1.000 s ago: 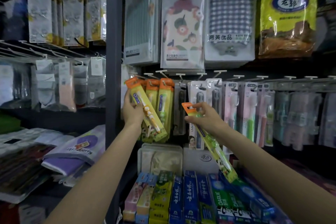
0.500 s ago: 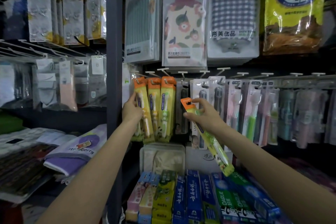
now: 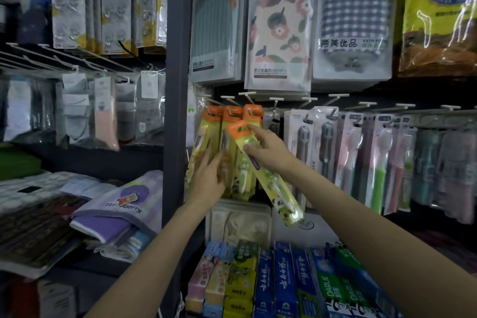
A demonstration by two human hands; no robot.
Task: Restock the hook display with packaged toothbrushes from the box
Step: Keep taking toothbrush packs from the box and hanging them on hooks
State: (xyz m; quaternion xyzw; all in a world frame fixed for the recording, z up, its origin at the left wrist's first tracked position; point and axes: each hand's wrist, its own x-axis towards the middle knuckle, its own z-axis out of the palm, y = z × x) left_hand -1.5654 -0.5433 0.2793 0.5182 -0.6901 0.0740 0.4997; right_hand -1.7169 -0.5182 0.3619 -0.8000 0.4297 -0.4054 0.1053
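Observation:
My right hand (image 3: 268,152) grips a yellow packaged toothbrush with an orange top (image 3: 263,170), tilted, its orange tab just below the hooks. Three more yellow and orange toothbrush packs (image 3: 232,121) hang side by side on the white hooks (image 3: 247,97) behind it. My left hand (image 3: 209,178) lies with fingers spread against the lower part of the leftmost hanging packs. The box is not in view.
A dark steel upright (image 3: 175,100) stands just left of the packs. Grey, pink and green toothbrush packs (image 3: 361,157) hang to the right. Toothpaste boxes (image 3: 284,281) stand below, bagged towels (image 3: 278,26) hang above, and folded cloth goods (image 3: 121,212) lie at left.
My right hand has carried its pack left and up, in front of the hanging orange-topped packs. My left hand has slid down from the leftmost pack's upper part to its lower part.

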